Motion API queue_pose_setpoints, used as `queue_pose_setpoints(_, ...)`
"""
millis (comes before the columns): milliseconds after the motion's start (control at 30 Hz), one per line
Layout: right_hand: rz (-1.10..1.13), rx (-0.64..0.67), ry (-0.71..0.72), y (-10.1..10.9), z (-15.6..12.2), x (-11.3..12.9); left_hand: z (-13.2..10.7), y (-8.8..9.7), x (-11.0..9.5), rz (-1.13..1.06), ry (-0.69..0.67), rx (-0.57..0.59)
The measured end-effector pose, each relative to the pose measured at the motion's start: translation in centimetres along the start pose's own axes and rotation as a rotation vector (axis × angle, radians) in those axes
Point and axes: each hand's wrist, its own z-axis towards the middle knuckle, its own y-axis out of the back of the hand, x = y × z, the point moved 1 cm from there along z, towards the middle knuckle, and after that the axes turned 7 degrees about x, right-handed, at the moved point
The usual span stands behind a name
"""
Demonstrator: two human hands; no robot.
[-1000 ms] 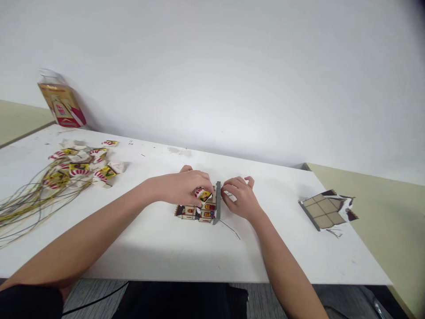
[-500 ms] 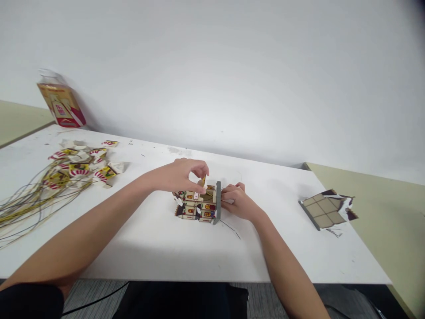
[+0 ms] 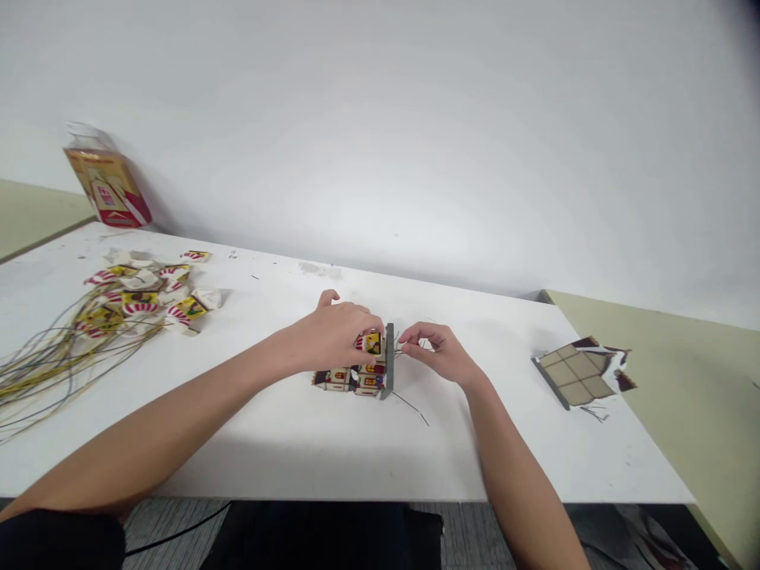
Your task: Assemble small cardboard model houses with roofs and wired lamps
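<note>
A small model house (image 3: 336,378) lies on its side on the white table, its printed front with windows facing up. Its grey base (image 3: 389,362) stands on edge at the right. My left hand (image 3: 338,336) reaches over the house, thumb and fingers closed around a small striped awning piece (image 3: 371,343) in red, white and yellow, set against the front. On the other side of the base, my right hand (image 3: 436,350) pinches at thin wires (image 3: 408,350) coming out of it. Another wire (image 3: 412,408) sticks out toward the near side.
Several similar awning pieces (image 3: 141,302) with long yellow and grey wires (image 3: 36,384) are heaped at the left. A second model house (image 3: 579,375) lies at the right, near the table edge. A gold and red package (image 3: 108,190) leans against the wall at the far left.
My left hand has lowered the awning piece from above onto the house front and turned over it. My right hand has drawn back slightly from the base, with wires now showing at its fingertips.
</note>
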Motion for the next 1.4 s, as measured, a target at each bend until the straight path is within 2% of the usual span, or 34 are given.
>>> queue_pose_setpoints(167, 0.036, 0.044, 0.089, -0.6, 0.0, 0.2, -0.1, -0.2, -0.2, 0.014, 0.005, 0.009)
queue_pose_setpoints(267, 0.015, 0.102, 0.119, -0.9, 0.1, 0.3, -0.1, 0.0, -0.3, 0.008, -0.002, 0.013)
queue_pose_setpoints(400, 0.017, 0.114, 0.142, -1.2, 0.1, 0.3, -0.1, -0.1, -0.4, 0.027, 0.017, 0.033)
queue_pose_setpoints(767, -0.070, 0.073, 0.209, -1.2, 0.1, 0.1, -0.9, 1.5, 0.1, 0.056, 0.061, 0.041)
queue_pose_setpoints(933, -0.112, 0.057, 0.261, -1.4, 0.0, 0.2, -0.8, 1.1, 0.4, 0.079, 0.045, 0.039)
queue_pose_setpoints(1200, -0.313, -0.033, 0.393, -1.9, 0.1, 0.0, -0.8, 1.1, 0.3, 0.076, 0.051, 0.046)
queue_pose_setpoints(1400, -0.465, -0.072, 0.403, -2.2, -0.2, 0.1, -0.6, 0.9, -0.1, 0.066, 0.079, 0.051)
